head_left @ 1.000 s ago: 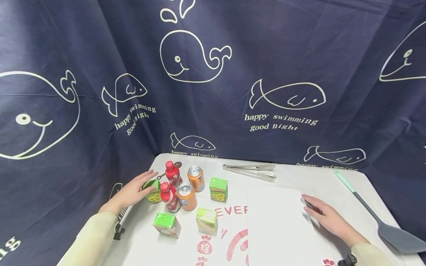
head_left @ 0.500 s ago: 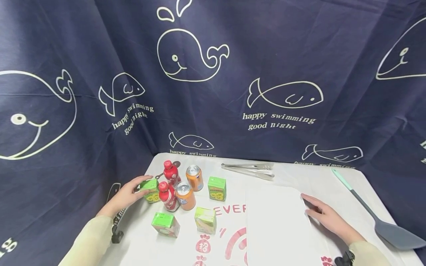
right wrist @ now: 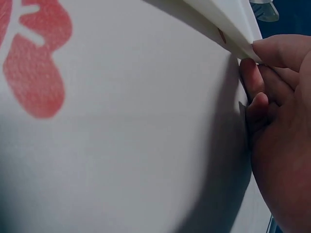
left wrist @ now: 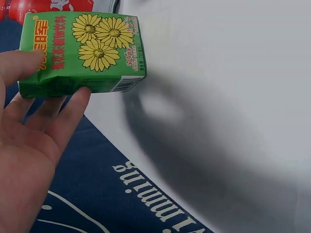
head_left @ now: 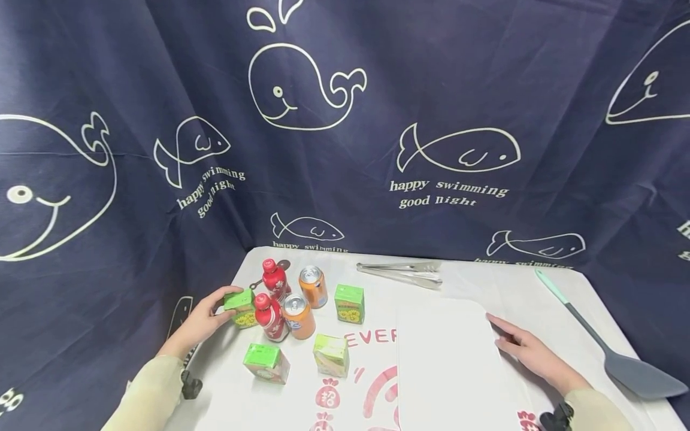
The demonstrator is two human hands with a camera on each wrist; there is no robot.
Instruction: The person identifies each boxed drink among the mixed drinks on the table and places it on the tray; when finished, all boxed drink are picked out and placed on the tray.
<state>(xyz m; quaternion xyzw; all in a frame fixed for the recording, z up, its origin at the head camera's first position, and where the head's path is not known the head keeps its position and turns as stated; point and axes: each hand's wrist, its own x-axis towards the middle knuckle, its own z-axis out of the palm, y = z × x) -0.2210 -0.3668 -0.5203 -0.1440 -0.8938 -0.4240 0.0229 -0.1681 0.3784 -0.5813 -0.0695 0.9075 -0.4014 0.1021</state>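
In the head view my left hand (head_left: 196,323) holds a green drink carton (head_left: 242,311) at the table's left edge. The left wrist view shows the carton's yellow flower print (left wrist: 99,41), with my thumb on its printed face and fingers beneath. Two red bottles (head_left: 271,323) stand just right of it, beside two orange cans (head_left: 299,320). My right hand (head_left: 530,353) pinches the right edge of a flat white board (head_left: 447,365) with a rounded corner. From the right wrist, the board's edge (right wrist: 226,24) shows between thumb and fingers, lifted over the tablecloth.
Three more cartons stand around the cans: one front left (head_left: 266,362), one pale green (head_left: 331,356), one farther back (head_left: 350,304). Metal tongs (head_left: 400,273) and a dark spoon (head_left: 283,264) lie behind. A grey spatula (head_left: 638,374) lies right. A navy curtain (head_left: 345,161) hangs around the table.
My left hand has gone from reaching over the carton to gripping it, and the carton has shifted slightly left. My right thumb and fingers stay at the board's edge. The head view has shifted slightly.
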